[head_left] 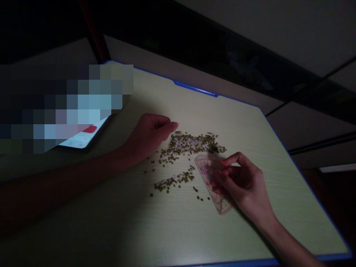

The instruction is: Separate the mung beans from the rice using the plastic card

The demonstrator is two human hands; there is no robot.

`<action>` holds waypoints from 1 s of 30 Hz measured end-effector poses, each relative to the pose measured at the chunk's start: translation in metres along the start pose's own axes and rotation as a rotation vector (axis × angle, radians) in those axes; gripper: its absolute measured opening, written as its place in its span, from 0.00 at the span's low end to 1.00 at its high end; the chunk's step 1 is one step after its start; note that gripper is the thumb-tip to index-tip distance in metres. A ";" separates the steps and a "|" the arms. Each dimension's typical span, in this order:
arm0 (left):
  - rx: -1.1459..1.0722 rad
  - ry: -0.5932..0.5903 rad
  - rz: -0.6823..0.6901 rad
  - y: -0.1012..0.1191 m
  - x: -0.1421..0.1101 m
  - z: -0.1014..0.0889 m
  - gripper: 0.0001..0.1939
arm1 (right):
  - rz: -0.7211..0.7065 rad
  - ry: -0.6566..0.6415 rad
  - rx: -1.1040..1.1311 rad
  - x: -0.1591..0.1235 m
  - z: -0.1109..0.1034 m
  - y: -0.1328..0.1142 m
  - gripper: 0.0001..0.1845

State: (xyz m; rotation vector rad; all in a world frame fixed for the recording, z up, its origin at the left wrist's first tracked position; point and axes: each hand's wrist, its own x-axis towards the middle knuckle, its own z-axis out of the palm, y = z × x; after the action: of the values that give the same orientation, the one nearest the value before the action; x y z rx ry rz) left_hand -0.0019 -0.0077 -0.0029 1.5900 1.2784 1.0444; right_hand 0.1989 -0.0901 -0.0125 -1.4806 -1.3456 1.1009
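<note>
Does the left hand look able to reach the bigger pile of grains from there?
Probably yes: the left hand is right beside the bigger pile, with nothing visible between them; the protractor is over by the right hand.

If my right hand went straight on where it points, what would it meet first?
Beyond the clear protractor at your right hand, probably the larger grain pile, though depth is unclear.

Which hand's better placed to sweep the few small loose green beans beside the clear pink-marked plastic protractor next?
Right hand, likely: it pinches the protractor, whose straight edge faces those loose beans. Left hand is curled beside the larger green-and-whitish pile, farther from them.
</note>
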 end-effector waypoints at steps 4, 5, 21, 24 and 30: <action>-0.037 -0.006 0.020 -0.002 0.001 0.000 0.19 | 0.032 0.044 0.021 -0.003 0.000 0.000 0.14; -0.043 -0.008 0.026 -0.002 0.001 0.000 0.19 | 0.041 0.056 0.030 -0.004 -0.001 -0.001 0.14; -0.008 -0.007 0.020 -0.004 0.002 0.000 0.18 | 0.033 0.058 0.097 -0.014 -0.029 0.001 0.14; -0.011 0.005 0.011 -0.004 0.002 0.001 0.18 | -0.153 0.152 0.061 0.002 -0.052 -0.004 0.10; -0.018 0.015 -0.027 -0.003 0.002 0.001 0.18 | -0.437 0.274 -0.137 0.053 -0.089 -0.002 0.11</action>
State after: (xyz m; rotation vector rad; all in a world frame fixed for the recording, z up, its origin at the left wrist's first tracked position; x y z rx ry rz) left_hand -0.0014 -0.0052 -0.0057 1.5494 1.2937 1.0501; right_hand 0.2859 -0.0388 0.0092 -1.2909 -1.4748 0.5182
